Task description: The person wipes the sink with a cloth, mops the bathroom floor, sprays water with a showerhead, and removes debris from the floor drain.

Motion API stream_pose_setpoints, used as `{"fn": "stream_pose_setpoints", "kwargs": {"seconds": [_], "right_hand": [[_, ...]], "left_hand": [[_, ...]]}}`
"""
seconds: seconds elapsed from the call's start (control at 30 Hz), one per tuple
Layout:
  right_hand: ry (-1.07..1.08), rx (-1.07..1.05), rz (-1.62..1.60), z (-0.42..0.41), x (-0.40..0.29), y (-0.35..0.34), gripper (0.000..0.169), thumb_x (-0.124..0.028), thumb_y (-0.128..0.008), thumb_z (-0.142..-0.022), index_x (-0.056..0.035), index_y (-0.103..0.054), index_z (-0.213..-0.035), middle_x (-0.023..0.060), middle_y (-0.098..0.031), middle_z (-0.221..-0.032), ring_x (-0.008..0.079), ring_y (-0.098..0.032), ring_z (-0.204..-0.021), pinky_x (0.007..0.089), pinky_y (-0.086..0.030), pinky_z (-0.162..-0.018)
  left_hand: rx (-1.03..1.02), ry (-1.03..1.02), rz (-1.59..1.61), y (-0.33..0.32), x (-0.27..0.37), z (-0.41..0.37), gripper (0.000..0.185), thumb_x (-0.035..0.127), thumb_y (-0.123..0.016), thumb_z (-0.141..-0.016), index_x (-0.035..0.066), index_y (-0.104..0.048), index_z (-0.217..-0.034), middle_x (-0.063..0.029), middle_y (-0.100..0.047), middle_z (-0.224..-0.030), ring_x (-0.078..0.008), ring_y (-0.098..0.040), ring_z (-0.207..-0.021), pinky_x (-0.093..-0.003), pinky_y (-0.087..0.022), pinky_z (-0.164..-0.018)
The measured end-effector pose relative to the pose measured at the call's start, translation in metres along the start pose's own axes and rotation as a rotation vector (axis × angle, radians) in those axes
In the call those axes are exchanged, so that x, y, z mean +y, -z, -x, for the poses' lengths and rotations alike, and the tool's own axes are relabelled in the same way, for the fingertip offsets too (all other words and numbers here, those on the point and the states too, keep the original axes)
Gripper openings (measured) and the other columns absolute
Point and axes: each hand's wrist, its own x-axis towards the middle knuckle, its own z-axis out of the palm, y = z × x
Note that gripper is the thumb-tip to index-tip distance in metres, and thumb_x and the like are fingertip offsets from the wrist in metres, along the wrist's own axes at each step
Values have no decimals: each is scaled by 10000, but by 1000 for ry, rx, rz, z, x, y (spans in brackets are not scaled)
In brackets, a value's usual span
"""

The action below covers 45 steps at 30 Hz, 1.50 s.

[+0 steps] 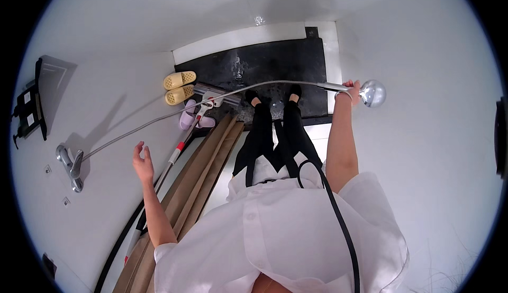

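My right hand (pixel 353 91) grips a handheld shower head, whose round chrome head (pixel 373 93) sticks out beyond my fingers near the right wall. From its handle a metal shower hose (pixel 158 117) arches across in front of me to a chrome mixer tap (pixel 74 170) on the left wall. My left hand (pixel 143 162) is raised between that tap and a mop handle, its fingers apart and nothing in them. The hose passes beyond my left fingertips without touching them. Around my right wrist is a bangle (pixel 343 93).
Wet patches shine on the dark floor (pixel 281 62) by my feet. Yellow slippers (pixel 179 80), lilac slippers (pixel 187 114) and a flat mop (pixel 212 99) lie at the left. A brown folding curtain or panel (pixel 198 174) stands beside me. A black wall shelf (pixel 33 108) holds bottles.
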Motion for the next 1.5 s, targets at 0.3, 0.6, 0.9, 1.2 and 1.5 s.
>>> {"fn": "stream_pose_setpoints", "kwargs": {"seconds": [0.3,0.6,0.9,1.2,1.5], "right_hand": [[62,-668,575,157,95,-34,227,-159,-727,-692,-18,-571,-777,73,-593,-620,115,-523,-466,248,-422,-408],[-94,-974,813,282,156,-51,302,-252,-720,-647,-17,-593,-788,60,-628,-667,141,-599,-569,282,-464,-570],[-69,-1694,1074,145,155,-60,499,-404,-674,-701,-6,-592,-991,143,-620,-945,236,-602,-856,299,-455,-766],[435,-1020,1906,-295,223,-62,273,-312,-559,-754,-88,-649,-882,106,-636,-902,278,-595,-859,356,-456,-781],[537,-1041,1691,-458,401,-161,300,-368,-583,-760,-132,-652,-930,91,-623,-963,276,-574,-929,360,-454,-805]], "left_hand": [[-65,41,150,-12,19,2,243,147,-535,-842,6,-563,-1038,-125,-595,-1003,-203,-554,-944,-314,-426,-803],[-413,-347,380,-213,187,-25,525,151,-564,-792,32,-346,-1255,-188,-521,-1128,-334,-502,-1045,-383,-398,-840],[-434,63,627,-296,188,-64,141,77,-512,-799,22,-489,-928,-11,-485,-786,-91,-441,-742,-220,-365,-677],[-313,131,698,-446,209,-79,111,51,-501,-777,54,-490,-888,15,-465,-778,-67,-411,-715,-193,-346,-706],[-296,94,721,-609,205,-106,147,32,-489,-736,53,-481,-881,-19,-479,-867,-119,-440,-843,-249,-321,-831]]}}
